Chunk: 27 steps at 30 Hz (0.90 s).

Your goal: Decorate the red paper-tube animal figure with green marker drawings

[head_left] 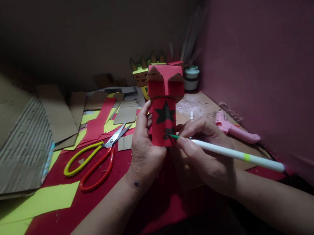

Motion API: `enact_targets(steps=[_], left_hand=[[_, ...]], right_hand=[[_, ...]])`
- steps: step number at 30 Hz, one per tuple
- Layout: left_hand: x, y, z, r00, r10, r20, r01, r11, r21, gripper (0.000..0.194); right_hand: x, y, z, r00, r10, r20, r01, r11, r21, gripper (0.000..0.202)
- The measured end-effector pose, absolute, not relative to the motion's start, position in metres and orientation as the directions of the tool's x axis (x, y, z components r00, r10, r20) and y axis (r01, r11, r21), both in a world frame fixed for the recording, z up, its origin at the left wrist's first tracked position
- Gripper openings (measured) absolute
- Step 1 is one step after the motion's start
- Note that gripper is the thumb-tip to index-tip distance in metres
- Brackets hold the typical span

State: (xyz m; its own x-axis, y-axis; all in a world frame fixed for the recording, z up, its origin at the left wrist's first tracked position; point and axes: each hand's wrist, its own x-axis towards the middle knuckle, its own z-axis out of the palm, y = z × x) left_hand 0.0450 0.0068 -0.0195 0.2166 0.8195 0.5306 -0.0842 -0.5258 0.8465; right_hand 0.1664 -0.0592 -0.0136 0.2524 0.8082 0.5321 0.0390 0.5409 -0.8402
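My left hand (pixel 145 148) is closed around a red paper figure (pixel 156 130) and holds it upright. The figure has a tube-shaped body and a boxy head with brown cardboard flaps. A dark star (pixel 165 113) is drawn on its body, with a smaller dark flower-like mark (pixel 168 133) below. In my right hand (pixel 208 157) is a white marker pen (pixel 222 148) with a green tip and a yellow-green band. The tip touches or nearly touches the small mark. Red and yellow-handled scissors (pixel 108 147) lie left of my left hand, blades apart.
Cardboard pieces (pixel 125 111), red paper strips (pixel 100 123) and yellow paper sheets (pixel 42 200) cover the left side. Other cardboard figures (pixel 141 77) stand behind. At right are a pink glue gun (pixel 235 128), a lidded pot (pixel 192 78) and a pink wall (pixel 275 64).
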Motion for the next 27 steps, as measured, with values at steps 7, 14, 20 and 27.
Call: enact_targets(steps=[7, 14, 20, 27], left_hand=[[0.0442, 0.0067, -0.0187, 0.22, 0.822, 0.525, -0.068, -0.524, 0.849, 0.08], [0.045, 0.0054, -0.0175, 0.219, 0.829, 0.514, -0.082, -0.509, 0.857, 0.079], [0.0456, 0.0049, -0.0166, 0.216, 0.838, 0.502, -0.089, -0.495, 0.864, 0.078], [0.0453, 0.0048, -0.0176, 0.225, 0.84, 0.493, -0.1, -0.484, 0.87, 0.085]], right_hand=[[0.1648, -0.0594, -0.0127, 0.219, 0.816, 0.535, 0.013, 0.546, -0.838, 0.013], [0.1649, -0.0607, -0.0105, 0.186, 0.837, 0.515, -0.04, 0.53, -0.847, 0.014], [0.1634, -0.061, -0.0099, 0.177, 0.844, 0.506, -0.061, 0.523, -0.85, 0.014], [0.1637, -0.0603, -0.0105, 0.24, 0.822, 0.517, -0.001, 0.533, -0.846, 0.016]])
